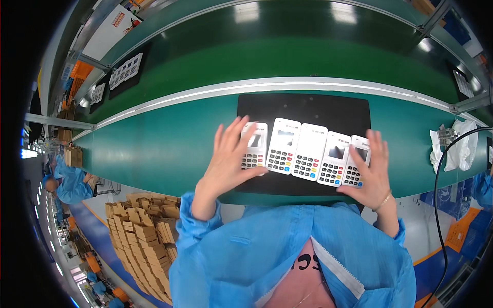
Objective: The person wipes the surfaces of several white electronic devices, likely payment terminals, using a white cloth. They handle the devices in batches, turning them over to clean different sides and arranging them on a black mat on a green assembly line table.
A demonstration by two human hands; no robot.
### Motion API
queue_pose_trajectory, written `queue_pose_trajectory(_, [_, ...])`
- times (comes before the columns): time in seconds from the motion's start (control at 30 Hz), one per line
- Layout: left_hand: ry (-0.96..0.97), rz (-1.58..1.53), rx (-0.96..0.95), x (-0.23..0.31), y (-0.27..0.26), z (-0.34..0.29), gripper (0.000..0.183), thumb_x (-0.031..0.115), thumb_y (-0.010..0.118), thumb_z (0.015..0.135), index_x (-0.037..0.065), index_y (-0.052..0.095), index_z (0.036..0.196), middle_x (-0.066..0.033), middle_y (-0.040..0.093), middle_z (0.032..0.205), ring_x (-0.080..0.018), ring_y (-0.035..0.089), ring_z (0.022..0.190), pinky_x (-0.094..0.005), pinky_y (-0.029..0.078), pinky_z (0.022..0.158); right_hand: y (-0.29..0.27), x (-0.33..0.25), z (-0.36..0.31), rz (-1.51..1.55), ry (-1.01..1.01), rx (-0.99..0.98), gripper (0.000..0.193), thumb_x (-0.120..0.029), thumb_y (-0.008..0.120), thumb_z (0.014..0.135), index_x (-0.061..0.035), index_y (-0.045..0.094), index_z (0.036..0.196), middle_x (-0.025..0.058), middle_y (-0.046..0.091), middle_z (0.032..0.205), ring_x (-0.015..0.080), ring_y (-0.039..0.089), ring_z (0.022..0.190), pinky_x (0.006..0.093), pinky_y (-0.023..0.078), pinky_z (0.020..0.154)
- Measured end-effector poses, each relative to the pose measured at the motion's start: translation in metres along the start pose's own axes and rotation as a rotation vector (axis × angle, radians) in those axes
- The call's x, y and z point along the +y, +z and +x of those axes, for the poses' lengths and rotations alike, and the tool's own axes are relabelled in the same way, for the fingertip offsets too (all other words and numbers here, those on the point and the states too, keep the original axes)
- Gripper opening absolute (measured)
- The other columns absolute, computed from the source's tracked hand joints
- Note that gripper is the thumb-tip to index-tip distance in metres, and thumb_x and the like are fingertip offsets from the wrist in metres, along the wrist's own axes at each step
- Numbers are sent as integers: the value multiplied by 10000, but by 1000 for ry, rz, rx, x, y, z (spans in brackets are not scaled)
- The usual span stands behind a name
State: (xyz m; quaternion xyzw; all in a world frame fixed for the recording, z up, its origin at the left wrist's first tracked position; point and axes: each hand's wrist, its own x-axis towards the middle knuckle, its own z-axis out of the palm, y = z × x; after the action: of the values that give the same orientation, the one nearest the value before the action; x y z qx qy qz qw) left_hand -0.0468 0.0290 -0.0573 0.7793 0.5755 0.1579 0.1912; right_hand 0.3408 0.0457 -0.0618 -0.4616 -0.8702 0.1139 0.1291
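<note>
Keypad terminals (309,149): five, white, side by side in a row at the centre of the frame
Left hand (228,156): unclenched, fingers spread over the leftmost terminal
Right hand (372,177): unclenched, spread around the rightmost terminal
Black mat (303,107): beneath the row, on the green tabletop (169,149)
Brown cartons (136,236): piled, lower left

- Bright, even light covers the tabletop (154,149) around left grip (227,160) and right grip (371,175).
- Beyond them, white glare patches mark the glossy green surface (282,56).
- Between them, a screen (285,137) catches pale reflection.
- Farthest out, straight lines bend, darkening to black.
</note>
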Motion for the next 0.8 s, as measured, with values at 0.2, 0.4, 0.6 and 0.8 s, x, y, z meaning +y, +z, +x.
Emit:
queue_pose_trajectory(0.2, [-336,-344,253,-28,51,-58,789,291,785,850,64,463,1534,-179,416,1586,-377,390,1435,-512,256,1190,16,8,-33,41,26,228,617,-506,741,868,-200,671,1400,277,309,1637,539,223,1518,668,140,1211])
queue_pose_trajectory(0.4, [-156,-36,226,-20,54,-50,956,460,845,765,46,458,1535,-191,405,1593,-372,352,1483,-509,226,1184,39,-28,20,-103,-200,116,515,-456,744,858,-255,711,1332,175,391,1624,514,263,1509,708,141,1199])
queue_pose_trajectory(0.6, [-224,25,216,-16,59,-46,1014,462,862,739,24,428,1545,-204,385,1608,-395,332,1495,-521,214,1211,37,-8,9,-35,-175,231,621,-405,716,881,-139,611,1432,230,382,1611,481,331,1492,673,200,1203])
queue_pose_trajectory(0.8, [-245,117,212,-7,65,-39,1005,519,814,805,-48,398,1522,-268,374,1567,-417,319,1487,-574,172,1217,33,19,-53,195,223,64,1070,-557,745,854,99,288,1565,348,280,1617,512,299,1499,603,234,1218])
